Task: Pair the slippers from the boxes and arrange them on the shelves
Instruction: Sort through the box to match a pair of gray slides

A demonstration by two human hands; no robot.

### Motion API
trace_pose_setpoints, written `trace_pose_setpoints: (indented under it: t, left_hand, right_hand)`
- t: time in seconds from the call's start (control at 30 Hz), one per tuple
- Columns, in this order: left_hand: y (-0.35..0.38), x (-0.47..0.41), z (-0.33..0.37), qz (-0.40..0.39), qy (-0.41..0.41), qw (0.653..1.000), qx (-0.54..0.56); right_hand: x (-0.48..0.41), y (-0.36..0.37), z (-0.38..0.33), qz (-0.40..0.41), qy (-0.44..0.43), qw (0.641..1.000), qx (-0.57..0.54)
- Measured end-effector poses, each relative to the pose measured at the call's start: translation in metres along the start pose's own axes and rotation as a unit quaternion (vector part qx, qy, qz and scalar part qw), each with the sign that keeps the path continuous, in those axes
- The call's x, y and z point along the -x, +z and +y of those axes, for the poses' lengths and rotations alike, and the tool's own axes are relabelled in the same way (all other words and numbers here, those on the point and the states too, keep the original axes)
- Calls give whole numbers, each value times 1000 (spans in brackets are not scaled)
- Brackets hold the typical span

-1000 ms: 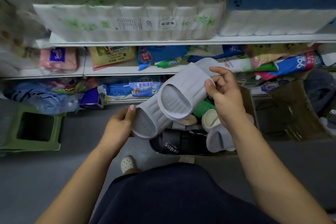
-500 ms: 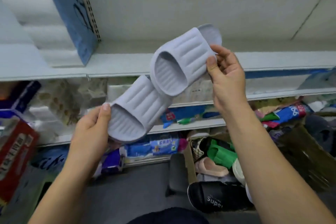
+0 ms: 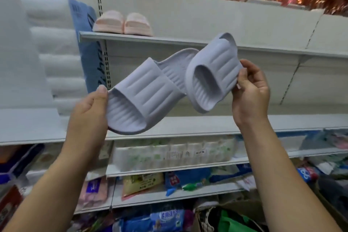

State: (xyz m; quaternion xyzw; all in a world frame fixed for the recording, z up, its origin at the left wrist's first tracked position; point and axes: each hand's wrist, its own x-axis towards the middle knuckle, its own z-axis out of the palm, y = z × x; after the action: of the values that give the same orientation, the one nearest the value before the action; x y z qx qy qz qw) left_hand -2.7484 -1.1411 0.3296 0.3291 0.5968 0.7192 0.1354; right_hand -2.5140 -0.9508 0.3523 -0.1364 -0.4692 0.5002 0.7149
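- Up in front of the shelves, mid-air: left grey slipper (image 3: 139, 96) and right grey slipper (image 3: 212, 73), overlapping in view.
- Left hand (image 3: 88, 113) grip clamped on left grey slipper's toe rim; right hand (image 3: 250, 92) grip pinching right grey slipper's side.
- Upper shelf (image 3: 178, 41): pink pair (image 3: 122, 23) at left end, open board rightward.
- Cardboard box (image 3: 239, 206) bottom right: green slipper (image 3: 233, 220) inside.

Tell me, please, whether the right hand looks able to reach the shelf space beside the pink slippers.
Probably yes: the right hand, gripping a lavender slipper, is up near that shelf, and the stretch right of the pink slippers looks bare, with nothing in between.
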Motion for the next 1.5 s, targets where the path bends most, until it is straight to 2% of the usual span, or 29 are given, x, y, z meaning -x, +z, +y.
trace_pose_setpoints:
  t: [0.17, 0.27, 0.4, 0.67, 0.7, 0.77, 0.83, 0.9, 1.0, 1.1, 1.27, 1.33, 1.4, 1.5]
  left_hand:
    - [40, -39, 39, 33, 30, 999, 7]
    - [78, -68, 59, 26, -11, 998, 62]
    - [129, -102, 78, -36, -77, 985, 151]
    - [203, -159, 93, -169, -143, 955, 196]
    - [207, -162, 95, -177, -130, 961, 169]
    - [210, -161, 97, -155, -59, 986, 35]
    - [203, -151, 101, -129, 82, 986, -64]
    - [189, -141, 104, -152, 252, 953, -66]
    - [169, -143, 105, -208, 463, 847, -157]
    - [156, -159, 105, -216, 565, 758, -244]
    - [133, -188, 98, -103, 686, 626, -357]
    - [124, -195, 90, -62, 707, 609, -354]
    - [117, -200, 81, -26, 712, 611, -344]
    - [110, -209, 70, -1, 708, 626, -326]
  right_hand:
    - [-46, 14, -16, -28, -30, 999, 18]
    - [-76, 22, -24, -35, -40, 998, 36]
    - [-114, 30, -35, -32, -51, 997, 57]
    - [-181, 31, -40, -40, -55, 987, 144]
    - [-187, 30, -39, -42, -54, 986, 155]
    - [-196, 30, -36, -48, -51, 984, 167]
    - [-202, 34, -34, -59, -45, 982, 171]
    - [-206, 43, -31, -79, -35, 980, 177]
    - [-212, 69, -26, -113, -21, 978, 172]
    - [-215, 101, -21, -151, -23, 974, 167]
    - [-216, 134, -7, -198, -18, 966, 164]
    - [-209, 137, -4, -210, -24, 962, 174]
    - [-197, 130, 0, -209, -75, 942, 253]
    - [-178, 102, 18, -228, -197, 861, 410]
